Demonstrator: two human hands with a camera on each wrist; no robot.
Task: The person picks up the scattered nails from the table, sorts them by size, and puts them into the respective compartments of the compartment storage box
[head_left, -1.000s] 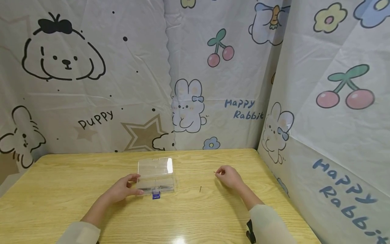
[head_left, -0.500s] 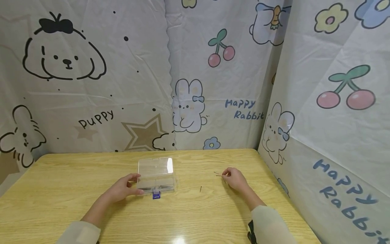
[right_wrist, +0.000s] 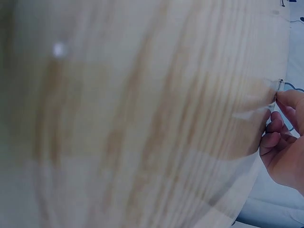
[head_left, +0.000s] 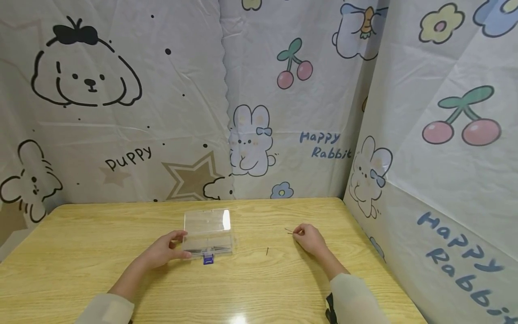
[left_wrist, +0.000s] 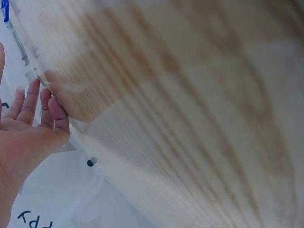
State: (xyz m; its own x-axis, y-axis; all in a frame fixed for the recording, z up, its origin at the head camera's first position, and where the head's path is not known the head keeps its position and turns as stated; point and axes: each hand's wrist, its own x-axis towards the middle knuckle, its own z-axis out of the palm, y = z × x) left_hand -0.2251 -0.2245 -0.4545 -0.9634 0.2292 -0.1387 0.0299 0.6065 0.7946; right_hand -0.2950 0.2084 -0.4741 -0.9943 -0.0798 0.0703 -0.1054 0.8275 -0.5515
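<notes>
Sitting roughly in the middle of the wooden table is a small clear plastic box, and that box is the easiest thing to steer by. It's a flat see-through rectangle with its lid open, the lid lying behind the tray and catching a bright glare at its right corner. A little blue clasp sticks out of the box's front edge. Some thin dark slivers lie along the tray's near side (too small to say what they are exactly).

The person's left hand is against the box's left end, thumb and fingers curled round that end and holding it. The left wrist view is mostly blurred wood grain, so it adds little.

Well to the right of the box, the right hand rests on the table with its fingertips pinched together on a couple of thin dark pins that poke out toward the box. In the right wrist view the fingers are bent in tight at the frame's edge, which fits the pinch.

Between the box and the right hand, a bit nearer the box's front corner, one loose pin lies alone on the wood. Behind the box, cartoon-printed sheets with puppies, rabbits and cherries hang as a backdrop.
</notes>
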